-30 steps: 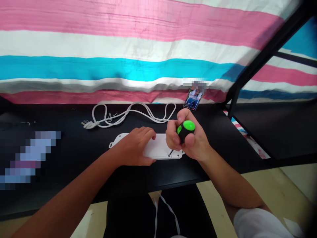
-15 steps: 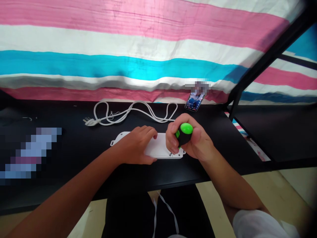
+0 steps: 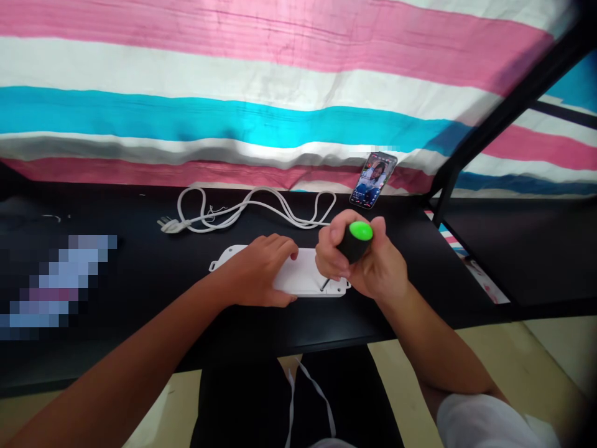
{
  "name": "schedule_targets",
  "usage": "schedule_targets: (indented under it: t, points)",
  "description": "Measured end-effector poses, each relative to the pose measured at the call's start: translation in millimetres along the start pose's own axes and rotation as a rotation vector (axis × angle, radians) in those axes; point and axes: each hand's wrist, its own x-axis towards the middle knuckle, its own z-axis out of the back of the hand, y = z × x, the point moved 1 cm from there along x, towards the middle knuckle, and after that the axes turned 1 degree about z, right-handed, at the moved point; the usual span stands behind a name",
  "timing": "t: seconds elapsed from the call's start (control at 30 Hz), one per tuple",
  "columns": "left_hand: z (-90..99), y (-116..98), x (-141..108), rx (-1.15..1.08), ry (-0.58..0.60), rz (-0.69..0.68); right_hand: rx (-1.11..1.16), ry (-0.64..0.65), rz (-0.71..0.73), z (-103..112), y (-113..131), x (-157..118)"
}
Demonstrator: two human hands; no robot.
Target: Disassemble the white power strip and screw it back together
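Note:
A white power strip [image 3: 305, 269] lies on the black table with screw holes in its upper face. My left hand [image 3: 263, 270] rests across its left and middle part, thumb by the near edge and fingers curled over the top, holding it down. In my right hand [image 3: 373, 261] is a screwdriver [image 3: 357, 241] with a black and green handle, gripped above the strip's right end. Its thin shaft slants down to the left, and the tip meets a hole near the strip's near right edge.
The white cord with its plug [image 3: 173, 224] lies looped behind the strip. A phone [image 3: 373, 180] with a lit screen leans against the striped cloth [image 3: 242, 118] at the back. A blurred-out patch [image 3: 60, 280] covers something at the left. A black metal frame [image 3: 445, 180] stands at the right.
My right hand has turned the screwdriver handle and tilted it rightward, so more of the shaft shows. The tip stays near the same hole. My left hand holds its place on the strip.

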Motion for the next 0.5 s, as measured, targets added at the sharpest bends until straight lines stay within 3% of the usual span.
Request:
schedule_targets:
  t: [0.3, 0.5]
  points:
    - [-0.1, -0.3, 1.1, 0.051, 0.024, -0.012, -0.053, -0.028, 0.03, 1.8, 1.8, -1.4]
    - [0.1, -0.4, 1.6, 0.057, 0.023, -0.001, 0.003, 0.037, 0.087, 1.8, 1.7, 0.1]
